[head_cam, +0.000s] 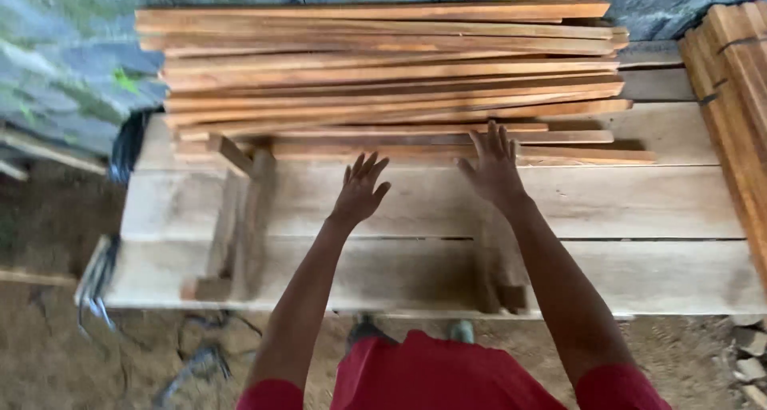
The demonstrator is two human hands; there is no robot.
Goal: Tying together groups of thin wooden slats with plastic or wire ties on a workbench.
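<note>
A pile of long thin reddish-brown wooden slats (383, 75) lies along the back of a workbench of pale wide planks (639, 202). My left hand (359, 188) hovers open over the bench plank just in front of the pile, fingers spread, holding nothing. My right hand (493, 164) reaches further, fingers spread, its fingertips at the nearest slats (559, 153) at the pile's front edge. Both arms stretch forward from red sleeves.
A second bundle of slats (739, 114) lies at the right edge. Short wooden blocks (240, 218) rest across the bench at left, another block (503, 290) under my right arm. A stone wall stands behind; dirt floor, cables and stones lie below.
</note>
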